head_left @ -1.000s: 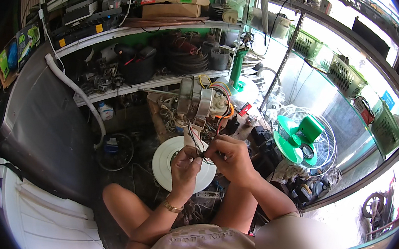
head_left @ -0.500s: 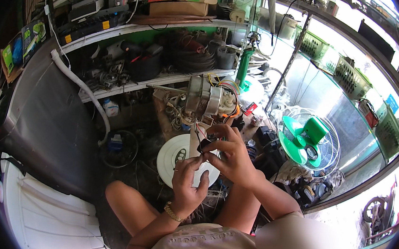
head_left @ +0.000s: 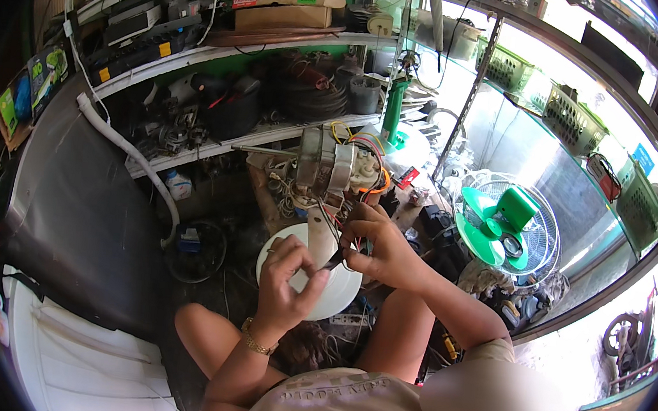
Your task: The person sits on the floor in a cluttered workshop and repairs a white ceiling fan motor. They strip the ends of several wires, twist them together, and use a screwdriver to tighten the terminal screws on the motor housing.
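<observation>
Coloured wires point(head_left: 349, 242) are trailing down from a bare fan motor point(head_left: 332, 167), and a seated person is working their ends just above a white round base point(head_left: 340, 296) on the cluttered floor. The right hand point(head_left: 384, 249) is pinching the wires together, fingers closed on the bundle just under the motor. The left hand point(head_left: 287, 276) is curling its thumb and fingers around a small dark tool point(head_left: 333, 261), the tip touching the wires where the right hand is gripping them; whether it is a cutter or a stripper is too small to tell.

The motor is standing upright on a pale post point(head_left: 319, 232), with red, yellow and orange leads looping over its top, and nothing visible is bracing it. A hard tug on the wires is likely to be tipping it toward the person's knees, or to be pulling a lead out of the winding. The fingertips are sitting right beside the tool's tip, so a slip is likely to be nicking skin or cutting strands. With several leads bunched in one grip, the wrong one could easily be getting worked.

A green fan point(head_left: 503, 225) in its wire cage is lying well apart on the right, and shelves point(head_left: 225, 48) of boxes, coils and parts are filling the wall behind.
</observation>
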### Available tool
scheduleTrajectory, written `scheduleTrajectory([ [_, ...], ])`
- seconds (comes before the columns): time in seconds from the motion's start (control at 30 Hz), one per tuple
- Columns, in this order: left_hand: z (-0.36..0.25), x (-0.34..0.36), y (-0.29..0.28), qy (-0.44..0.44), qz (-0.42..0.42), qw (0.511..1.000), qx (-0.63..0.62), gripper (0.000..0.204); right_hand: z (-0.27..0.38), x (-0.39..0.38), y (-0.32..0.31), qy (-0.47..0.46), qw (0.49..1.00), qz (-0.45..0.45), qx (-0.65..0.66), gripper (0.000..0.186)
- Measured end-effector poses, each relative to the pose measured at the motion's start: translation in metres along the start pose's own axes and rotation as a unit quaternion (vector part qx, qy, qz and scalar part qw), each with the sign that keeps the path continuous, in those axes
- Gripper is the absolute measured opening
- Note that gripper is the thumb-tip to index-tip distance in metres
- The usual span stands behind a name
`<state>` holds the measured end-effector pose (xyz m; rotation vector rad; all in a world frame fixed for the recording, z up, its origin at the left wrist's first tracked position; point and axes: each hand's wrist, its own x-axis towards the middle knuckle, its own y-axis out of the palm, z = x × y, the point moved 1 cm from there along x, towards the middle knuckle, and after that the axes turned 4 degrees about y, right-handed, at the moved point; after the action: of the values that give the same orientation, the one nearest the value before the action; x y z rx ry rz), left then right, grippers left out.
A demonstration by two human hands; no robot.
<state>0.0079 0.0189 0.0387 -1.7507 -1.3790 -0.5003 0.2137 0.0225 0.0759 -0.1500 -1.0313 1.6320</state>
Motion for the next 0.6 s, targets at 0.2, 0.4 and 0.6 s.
scheduleTrajectory([
  [0.2,-0.009,0.017,0.01,-0.021,-0.042,0.999,-0.027,0.016,0.003,0.002,-0.001,-0.01,1.0,0.014,0.027,0.02],
  [0.4,0.017,-0.002,0.024,-0.179,0.032,0.958,-0.221,0.007,0.019,-0.007,0.008,-0.05,0.977,-0.088,-0.19,0.022],
  [0.6,0.01,-0.004,0.03,-0.193,-0.02,0.947,-0.256,0.008,0.013,-0.005,0.017,-0.077,0.967,-0.163,-0.182,0.022],
])
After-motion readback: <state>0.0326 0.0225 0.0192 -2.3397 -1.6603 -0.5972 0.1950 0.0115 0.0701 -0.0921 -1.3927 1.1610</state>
